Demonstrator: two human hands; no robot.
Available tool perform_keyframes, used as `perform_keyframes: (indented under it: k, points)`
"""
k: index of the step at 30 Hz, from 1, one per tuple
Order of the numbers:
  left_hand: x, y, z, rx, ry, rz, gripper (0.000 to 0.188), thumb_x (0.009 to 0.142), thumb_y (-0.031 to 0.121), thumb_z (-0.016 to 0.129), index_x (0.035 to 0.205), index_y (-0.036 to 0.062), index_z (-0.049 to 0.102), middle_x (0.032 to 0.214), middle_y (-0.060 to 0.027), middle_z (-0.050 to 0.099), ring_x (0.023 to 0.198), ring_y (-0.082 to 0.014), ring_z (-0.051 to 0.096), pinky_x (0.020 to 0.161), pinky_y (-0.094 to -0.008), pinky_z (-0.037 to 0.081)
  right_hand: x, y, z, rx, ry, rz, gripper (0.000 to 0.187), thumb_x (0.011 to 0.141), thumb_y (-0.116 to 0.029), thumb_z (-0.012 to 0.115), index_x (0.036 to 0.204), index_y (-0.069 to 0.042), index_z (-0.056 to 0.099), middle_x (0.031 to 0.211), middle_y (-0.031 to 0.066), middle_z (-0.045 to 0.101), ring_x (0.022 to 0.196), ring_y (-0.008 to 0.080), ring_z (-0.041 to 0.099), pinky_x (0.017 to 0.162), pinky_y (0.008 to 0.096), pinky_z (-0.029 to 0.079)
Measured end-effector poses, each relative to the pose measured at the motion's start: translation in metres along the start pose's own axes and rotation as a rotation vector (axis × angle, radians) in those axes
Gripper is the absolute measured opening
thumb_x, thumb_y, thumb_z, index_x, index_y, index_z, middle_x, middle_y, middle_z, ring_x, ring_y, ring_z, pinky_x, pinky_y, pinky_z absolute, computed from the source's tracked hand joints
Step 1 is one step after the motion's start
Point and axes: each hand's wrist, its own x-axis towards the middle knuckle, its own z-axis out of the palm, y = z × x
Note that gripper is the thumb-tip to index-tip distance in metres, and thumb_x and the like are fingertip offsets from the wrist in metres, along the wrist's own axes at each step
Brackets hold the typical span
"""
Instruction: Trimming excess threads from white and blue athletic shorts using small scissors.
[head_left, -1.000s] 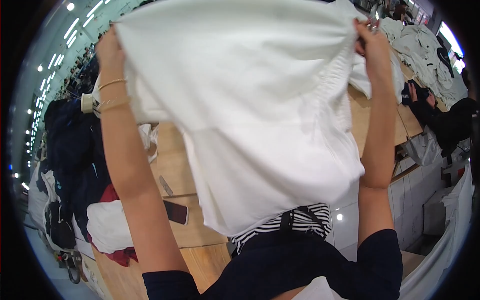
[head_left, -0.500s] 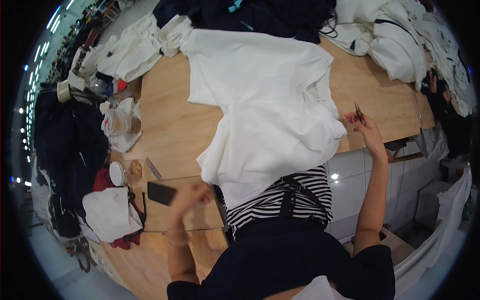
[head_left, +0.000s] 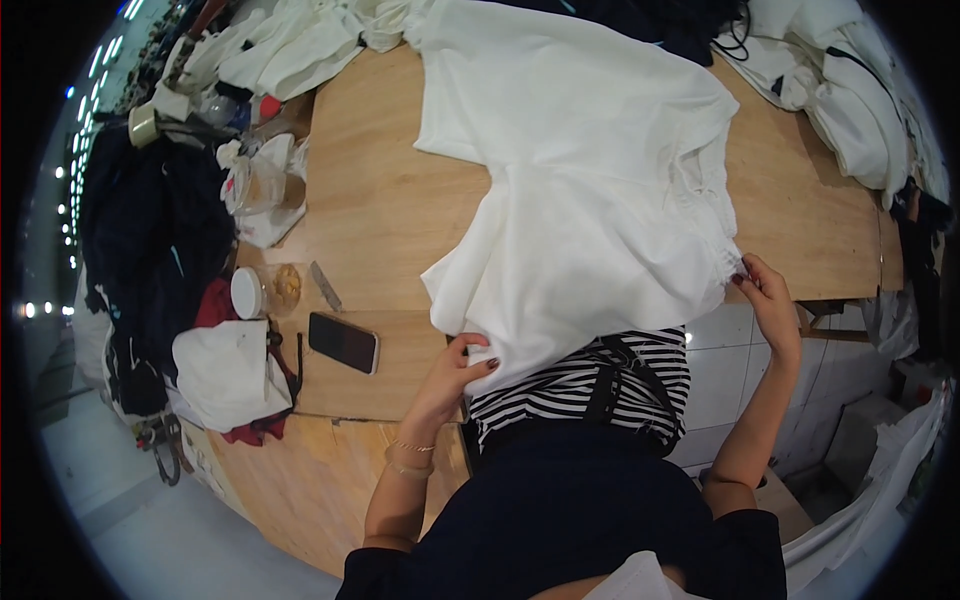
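Head view: a white garment (head_left: 580, 200) lies spread on the wooden counter (head_left: 360, 200), its near part lapping over the front edge. Of the hands, the left hand (head_left: 447, 382) pinches its near-left hem; the right hand (head_left: 774, 308) grips the gathered end at the front edge. Left of the garment are a phone (head_left: 343, 343) and a lidded jar (head_left: 265, 290).

Single wide fisheye view from the wearer's head, looking steeply down past a dark shirt (head_left: 560, 510) at lower centre, toward the nearby white garment (head_left: 590, 210) and tabletop (head_left: 365, 220) mid-frame
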Motion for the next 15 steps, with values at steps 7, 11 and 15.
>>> perform_keyframes:
  k: [7,11,15]
  points:
    - [-0.045,0.12,-0.059,-0.097,0.248,0.834,0.022,0.089,0.007,0.06,0.109,0.0074,0.049,0.092,-0.0006,0.055,0.083,-0.0074,0.052,0.075,-0.0219,0.046,0.009,-0.046,0.0,0.739,0.568,-0.323,0.021,0.09,-0.012,0.061,0.105,0.002,0.06,0.1,0.0034,0.061,0.092,0.0099,0.054,0.085,0.0231,0.042]
    - [0.064,0.145,-0.069,0.135,0.346,0.809,0.018,0.091,0.007,0.058,0.109,0.0055,0.055,0.086,-0.0018,0.059,0.077,-0.0067,0.053,0.07,-0.0194,0.042,0.076,-0.022,0.018,0.618,0.478,-0.207,0.017,0.09,-0.013,0.062,0.099,0.001,0.06,0.091,0.0018,0.062,0.081,0.008,0.054,0.074,0.0221,0.044]
    - [0.142,0.141,-0.06,0.234,0.353,0.905,0.023,0.089,0.003,0.059,0.112,0.0009,0.056,0.088,-0.0031,0.061,0.078,-0.0047,0.053,0.067,-0.0165,0.041,0.089,-0.026,0.032,0.741,0.458,-0.142,0.015,0.09,-0.013,0.062,0.098,0.0,0.061,0.088,0.0008,0.063,0.077,0.0067,0.054,0.071,0.0223,0.044]
